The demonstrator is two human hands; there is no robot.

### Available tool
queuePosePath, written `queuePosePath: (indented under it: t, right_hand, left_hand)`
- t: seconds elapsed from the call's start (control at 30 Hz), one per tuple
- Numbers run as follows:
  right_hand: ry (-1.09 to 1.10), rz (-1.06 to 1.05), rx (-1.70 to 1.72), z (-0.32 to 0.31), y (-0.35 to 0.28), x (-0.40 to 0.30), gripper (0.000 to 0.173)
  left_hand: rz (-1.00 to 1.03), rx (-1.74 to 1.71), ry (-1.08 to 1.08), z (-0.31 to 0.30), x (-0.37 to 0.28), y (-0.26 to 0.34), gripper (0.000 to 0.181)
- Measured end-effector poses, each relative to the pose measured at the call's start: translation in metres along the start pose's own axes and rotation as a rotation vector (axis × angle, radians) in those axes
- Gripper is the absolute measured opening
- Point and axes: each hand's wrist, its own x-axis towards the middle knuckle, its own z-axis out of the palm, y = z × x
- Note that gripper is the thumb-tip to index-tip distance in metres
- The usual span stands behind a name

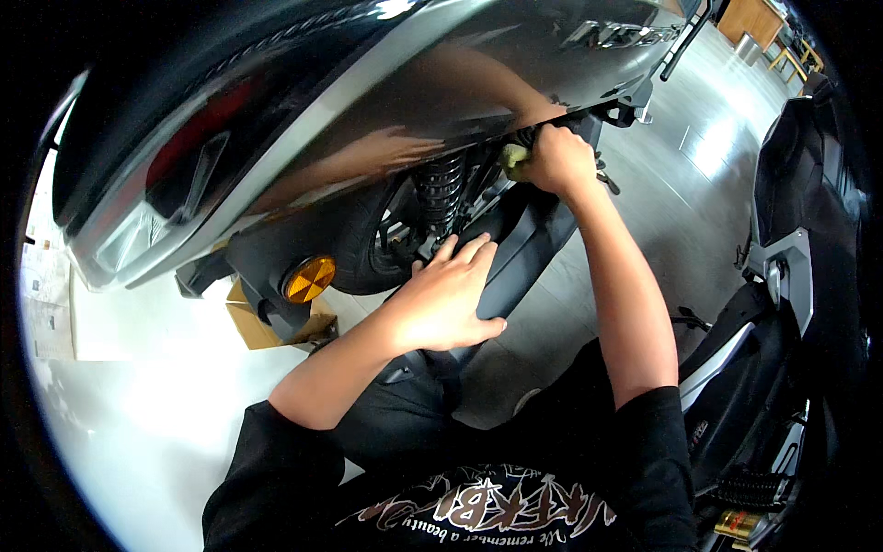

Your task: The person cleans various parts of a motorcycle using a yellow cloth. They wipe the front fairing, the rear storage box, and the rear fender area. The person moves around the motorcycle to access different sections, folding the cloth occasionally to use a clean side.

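A scooter with a glossy dark body panel (441, 90) fills the upper part of the view. My right hand (562, 162) is closed around a yellow-green cloth (514, 160), pressed in under the panel's lower edge. My left hand (448, 297) is spread, its fingers apart, over the black plastic cover (531, 255) low on the scooter's side. Just beyond my left fingertips stands the shock absorber's coil spring (440, 186). The rear tyre (362, 234) shows behind it. A round amber reflector (310, 279) sits on the black rear mudguard.
An open cardboard box (252, 321) lies on the floor below the mudguard. Another scooter (772, 290) stands close on my right, with a gold canister (738, 522) low on it. Grey floor tiles (697, 179) run between the two. Far off is a wooden cabinet (748, 24).
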Motion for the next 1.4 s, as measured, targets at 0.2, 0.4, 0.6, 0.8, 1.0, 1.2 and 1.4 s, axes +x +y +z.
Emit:
queuePosePath:
  t: [0.2, 0.4, 0.6, 0.8, 1.0, 1.2, 1.4]
  right_hand:
    - [-0.084, -0.362, -0.236, 0.001, -0.004, -0.021, 0.019]
    - [-0.038, -0.513, -0.090, -0.003, -0.024, -0.039, 0.020]
    - [-0.065, -0.581, 0.053, -0.003, -0.037, -0.055, 0.026]
    - [-0.347, -0.528, 0.971, -0.061, 0.004, -0.071, 0.027]
    - [0.590, -0.399, 1.545, -0.111, 0.088, -0.112, 0.045]
    - [1.157, -0.097, 0.824, -0.170, 0.101, -0.022, 0.033]
    - [1.066, -0.298, 0.968, -0.150, 0.013, -0.009, 0.042]
  left_hand:
    - [-0.007, -0.015, -0.012, -0.001, -0.002, 0.000, 0.099]
    - [-0.009, -0.016, -0.012, -0.004, -0.001, 0.002, 0.100]
    - [-0.063, -0.032, -0.099, -0.015, -0.001, 0.011, 0.094]
    - [-0.061, -0.047, -0.094, -0.008, -0.003, 0.006, 0.096]
    - [-0.055, 0.005, -0.037, -0.009, -0.013, 0.009, 0.093]
    - [0.368, 0.061, 0.264, -0.055, -0.074, 0.061, 0.052]
    - [0.626, -0.376, 2.038, -0.113, -0.188, 0.083, 0.017]
